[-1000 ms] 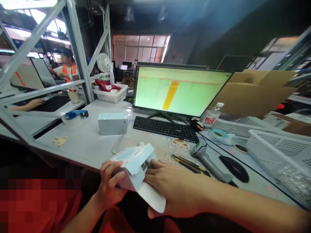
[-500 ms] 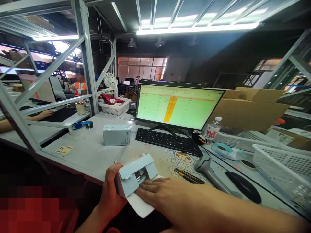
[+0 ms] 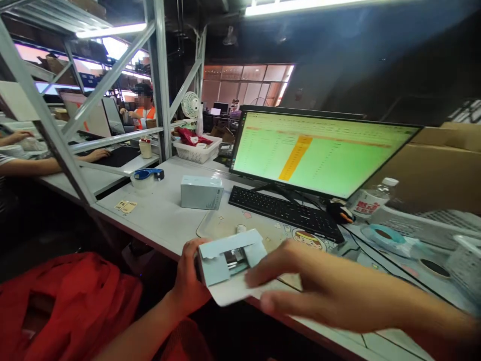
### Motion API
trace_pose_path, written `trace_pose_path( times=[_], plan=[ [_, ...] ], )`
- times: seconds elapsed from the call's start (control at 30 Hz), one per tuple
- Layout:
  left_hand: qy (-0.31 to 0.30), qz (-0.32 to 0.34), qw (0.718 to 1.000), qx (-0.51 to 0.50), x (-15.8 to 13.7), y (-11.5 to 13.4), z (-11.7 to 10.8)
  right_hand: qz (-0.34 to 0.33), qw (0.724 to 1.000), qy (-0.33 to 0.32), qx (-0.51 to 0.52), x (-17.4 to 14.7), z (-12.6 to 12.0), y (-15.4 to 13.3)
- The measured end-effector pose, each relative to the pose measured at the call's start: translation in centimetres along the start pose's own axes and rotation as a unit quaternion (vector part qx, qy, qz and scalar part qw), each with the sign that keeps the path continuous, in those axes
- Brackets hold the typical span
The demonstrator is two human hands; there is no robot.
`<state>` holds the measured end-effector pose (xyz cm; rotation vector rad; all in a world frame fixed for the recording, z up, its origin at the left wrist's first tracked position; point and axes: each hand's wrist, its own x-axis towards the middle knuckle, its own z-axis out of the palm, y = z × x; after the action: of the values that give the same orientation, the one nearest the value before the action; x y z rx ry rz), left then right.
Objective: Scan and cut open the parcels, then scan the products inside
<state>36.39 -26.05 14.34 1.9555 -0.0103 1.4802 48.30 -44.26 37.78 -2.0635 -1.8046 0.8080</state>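
Note:
My left hand (image 3: 191,273) is wrapped round the left side of a small light-blue carton (image 3: 216,268), holding it at the table's front edge. The carton's end faces me with its white-lined flap (image 3: 231,292) folded down. Between its side tabs shows a dark gap with something inside that I cannot make out. My right hand (image 3: 296,281), slightly blurred, is at the flap's right side, thumb and fingers apart; it grips nothing. Farther back on the table stands a second light-blue carton (image 3: 202,193), closed.
Behind the cartons are a keyboard (image 3: 281,210) and a monitor (image 3: 319,155). A tape roll (image 3: 146,178) and paper tags (image 3: 126,206) lie at left. A plastic bottle (image 3: 372,199) and white baskets (image 3: 421,225) stand at right. Co-workers sit beyond the metal frame (image 3: 161,75).
My right hand has drawn back from the carton's opening towards the right, its fingers now apart. The left hand still holds the carton. The head view has turned left and down.

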Motion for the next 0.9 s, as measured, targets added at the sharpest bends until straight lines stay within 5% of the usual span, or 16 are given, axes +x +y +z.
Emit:
trace_pose_path(
  times=[0.1, 0.2, 0.37, 0.5, 0.7, 0.8, 0.9],
  plan=[
    [0.033, -0.121, 0.991, -0.037, 0.2, -0.5, -1.2, -0.019, 0.983, 0.183, -0.022, 1.9, -4.1, 2.2],
    [0.070, -0.207, 0.973, -0.067, 0.4, -1.0, -2.9, -0.011, 0.950, 0.306, -0.060, 8.3, -7.0, 6.6],
    [0.109, -0.249, 0.960, -0.064, 0.4, -1.5, -6.5, 0.071, 0.953, 0.269, -0.118, 22.0, -5.8, 12.6],
    [0.133, -0.220, 0.966, 0.012, -0.3, -2.3, -9.6, 0.087, 0.956, 0.265, -0.090, 27.3, -4.0, 14.4],
    [0.210, -0.194, 0.955, 0.073, 0.2, -5.4, -12.4, 0.075, 0.929, 0.354, 0.073, 24.4, -3.2, 16.5],
    [0.210, -0.232, 0.950, 0.022, 2.4, -7.6, -11.3, 0.052, 0.902, 0.383, 0.192, 19.6, -1.2, 16.6],
    [0.190, -0.255, 0.948, -0.015, 5.6, -9.9, -8.3, 0.024, 0.834, 0.389, 0.391, 14.5, 1.4, 16.1]
  ],
)
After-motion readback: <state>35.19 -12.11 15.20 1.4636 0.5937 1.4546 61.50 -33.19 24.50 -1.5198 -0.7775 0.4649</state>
